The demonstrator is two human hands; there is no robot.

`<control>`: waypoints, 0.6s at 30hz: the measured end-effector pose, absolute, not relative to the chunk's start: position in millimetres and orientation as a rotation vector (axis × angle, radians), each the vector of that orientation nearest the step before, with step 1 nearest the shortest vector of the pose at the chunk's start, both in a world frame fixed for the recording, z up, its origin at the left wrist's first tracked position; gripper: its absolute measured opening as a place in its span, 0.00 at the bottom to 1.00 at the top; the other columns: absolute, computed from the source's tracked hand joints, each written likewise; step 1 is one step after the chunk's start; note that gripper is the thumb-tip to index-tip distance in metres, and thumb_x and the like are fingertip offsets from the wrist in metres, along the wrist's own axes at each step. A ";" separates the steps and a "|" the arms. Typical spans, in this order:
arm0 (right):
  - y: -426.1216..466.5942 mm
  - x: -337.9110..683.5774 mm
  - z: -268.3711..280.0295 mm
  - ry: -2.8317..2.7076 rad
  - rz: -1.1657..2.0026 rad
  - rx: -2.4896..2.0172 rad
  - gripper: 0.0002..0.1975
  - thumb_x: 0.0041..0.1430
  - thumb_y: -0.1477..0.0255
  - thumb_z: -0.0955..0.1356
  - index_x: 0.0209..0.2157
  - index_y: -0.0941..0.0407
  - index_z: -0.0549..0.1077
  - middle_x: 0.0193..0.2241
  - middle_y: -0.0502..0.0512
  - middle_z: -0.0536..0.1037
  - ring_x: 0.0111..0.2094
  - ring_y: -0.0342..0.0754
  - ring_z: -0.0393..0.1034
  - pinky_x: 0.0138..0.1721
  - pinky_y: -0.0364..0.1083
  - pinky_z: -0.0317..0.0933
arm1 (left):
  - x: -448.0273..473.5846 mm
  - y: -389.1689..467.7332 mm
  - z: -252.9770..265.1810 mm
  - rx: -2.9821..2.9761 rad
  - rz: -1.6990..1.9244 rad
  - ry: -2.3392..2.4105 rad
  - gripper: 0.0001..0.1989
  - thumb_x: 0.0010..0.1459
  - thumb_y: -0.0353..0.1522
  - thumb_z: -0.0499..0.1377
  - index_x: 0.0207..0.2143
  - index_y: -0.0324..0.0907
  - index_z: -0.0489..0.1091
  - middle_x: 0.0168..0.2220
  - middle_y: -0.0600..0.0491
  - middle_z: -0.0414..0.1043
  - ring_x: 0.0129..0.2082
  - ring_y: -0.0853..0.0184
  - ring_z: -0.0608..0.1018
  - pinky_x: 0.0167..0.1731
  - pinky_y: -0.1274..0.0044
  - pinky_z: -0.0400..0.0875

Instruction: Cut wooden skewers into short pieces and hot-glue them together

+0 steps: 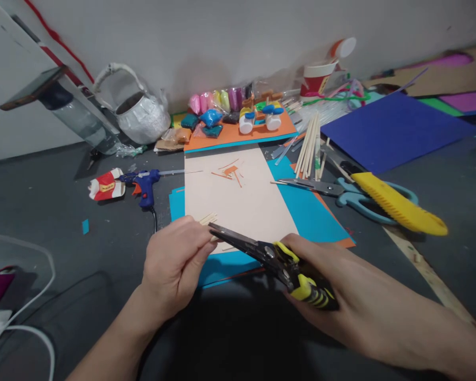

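Note:
My left hand (178,259) is closed on a few thin wooden sticks (208,218), whose pale ends stick out past the thumb and fingers. In my right hand (321,264) are black and yellow shears (267,251), gripped by the handles. The blade tips reach the sticks beside my left fingertips; whether they touch is hard to tell. Below lies a cream paper sheet (238,201) on blue sheets (226,267). Small orange paper scraps (230,170) and slivers rest on the cream sheet.
Left: a blue glue gun (146,188) and a crumpled red-white cup (107,185). Right: grey-blue scissors (365,201), a yellow utility knife (400,203), a bundle of wooden sticks (309,145), a dark blue sheet (396,132). Behind: clay packets (212,117), a silver pot (143,119).

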State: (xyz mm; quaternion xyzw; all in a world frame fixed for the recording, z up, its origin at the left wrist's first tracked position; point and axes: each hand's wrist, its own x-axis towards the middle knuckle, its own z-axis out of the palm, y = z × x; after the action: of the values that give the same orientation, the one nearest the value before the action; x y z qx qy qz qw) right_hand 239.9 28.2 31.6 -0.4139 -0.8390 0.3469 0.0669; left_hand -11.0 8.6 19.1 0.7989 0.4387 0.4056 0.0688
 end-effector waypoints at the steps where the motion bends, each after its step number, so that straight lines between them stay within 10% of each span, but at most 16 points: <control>1: 27.7 240.1 31.0 -2.533 1.022 -1.259 0.09 0.50 0.76 0.66 0.34 0.52 0.66 0.28 0.49 0.75 0.27 0.48 0.70 0.26 0.45 0.59 | -10.8 8.6 19.0 2.413 1.210 1.323 0.09 0.62 0.22 0.54 0.33 0.41 0.69 0.24 0.56 0.69 0.24 0.71 0.68 0.26 0.78 0.63; 18: 29.4 241.4 29.3 -2.534 1.006 -1.248 0.11 0.51 0.76 0.67 0.37 0.52 0.66 0.29 0.49 0.75 0.29 0.49 0.69 0.28 0.45 0.58 | -9.9 9.6 19.8 2.426 1.223 1.352 0.10 0.63 0.24 0.54 0.28 0.42 0.68 0.23 0.56 0.69 0.23 0.71 0.68 0.24 0.78 0.63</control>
State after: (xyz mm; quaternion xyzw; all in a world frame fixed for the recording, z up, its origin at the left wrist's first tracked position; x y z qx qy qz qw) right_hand 241.4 29.4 29.3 -0.4153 -0.8429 0.3345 0.0716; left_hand -9.9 9.6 19.8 0.7983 0.4448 0.4024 0.0537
